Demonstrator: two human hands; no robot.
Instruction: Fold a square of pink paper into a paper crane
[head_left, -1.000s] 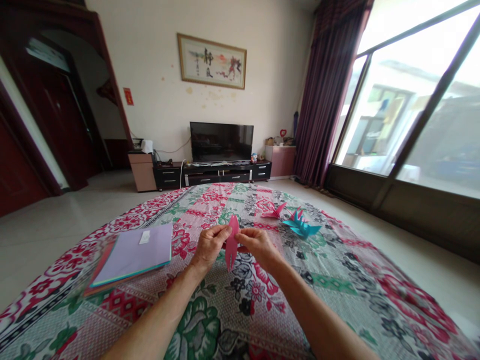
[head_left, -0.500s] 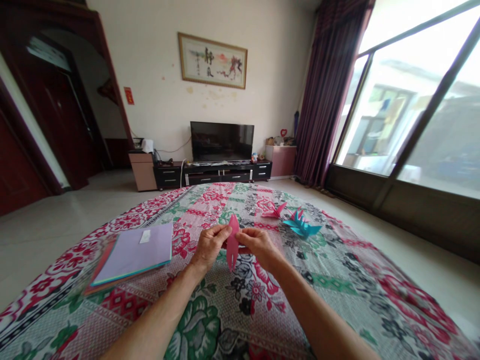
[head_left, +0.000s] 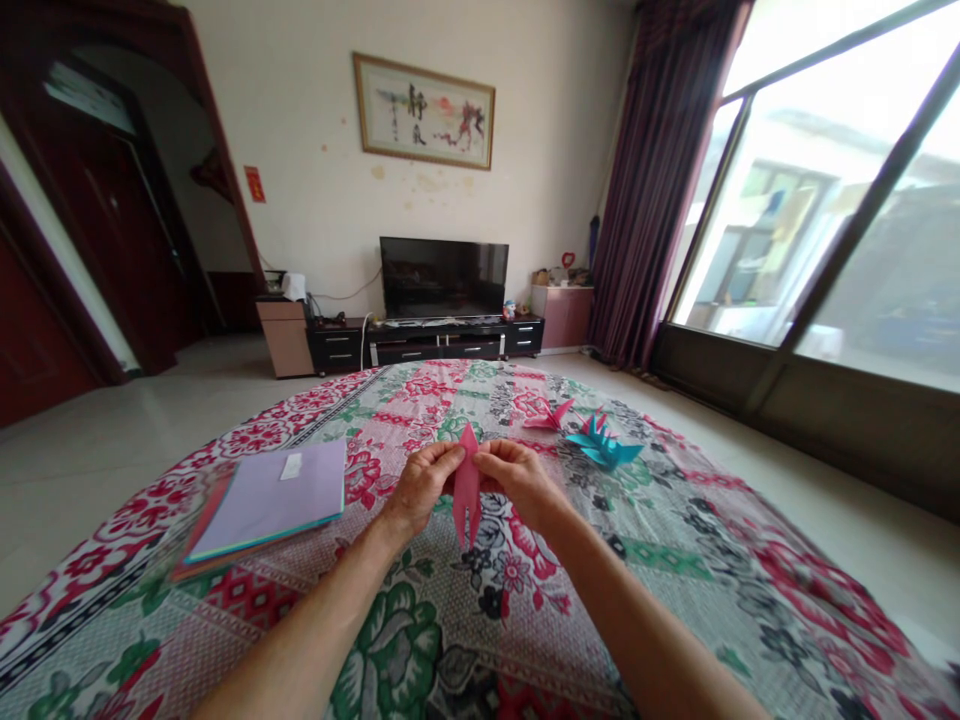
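A narrow piece of folded pink origami paper (head_left: 467, 490) is held upright between my two hands, above the middle of the table. It has a pointed top and two separate narrow points at the bottom. My left hand (head_left: 426, 482) pinches its left edge with thumb and fingers. On the other side my right hand (head_left: 517, 480) pinches the right edge, its fingers partly hidden behind the paper. Beyond my right hand lie a folded pink paper crane (head_left: 551, 416) and blue paper cranes (head_left: 606, 446), with more pink paper behind the blue.
A stack of coloured paper sheets (head_left: 274, 500), lilac on top, lies at the left with a small white slip (head_left: 291, 466) on it. The flowered tablecloth (head_left: 660, 620) covers the round table. A television (head_left: 444, 280) stands on a low cabinet by the far wall.
The pink paper's top is now a single sharp point, and its two lower points have spread further apart. Both hands still pinch it in nearly the same place.
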